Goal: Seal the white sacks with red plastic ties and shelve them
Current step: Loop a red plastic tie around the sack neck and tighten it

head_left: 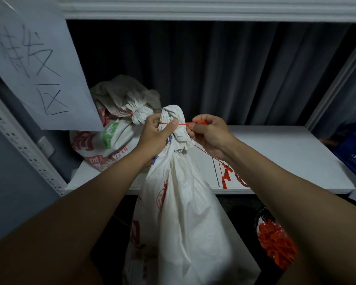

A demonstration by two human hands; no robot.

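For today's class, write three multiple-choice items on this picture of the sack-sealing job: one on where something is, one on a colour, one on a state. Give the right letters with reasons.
1. Where is the sack that is already tied?
A. on the white shelf, at the left
B. on the floor
C. in the blue crate

2. What colour is the tie around the neck of the sack in hand?
A. green
B. red
C. black

3. What is the left hand doing?
A. hanging idle
B. pressing flat on the shelf
C. gripping the sack's bunched neck

Key: 1 A, the tied sack lies on the white shelf, left of the hands. 2 B, the red plastic tie circles the neck of the held sack, its end pinched by the right hand. 3 C, the left hand wraps the gathered neck.
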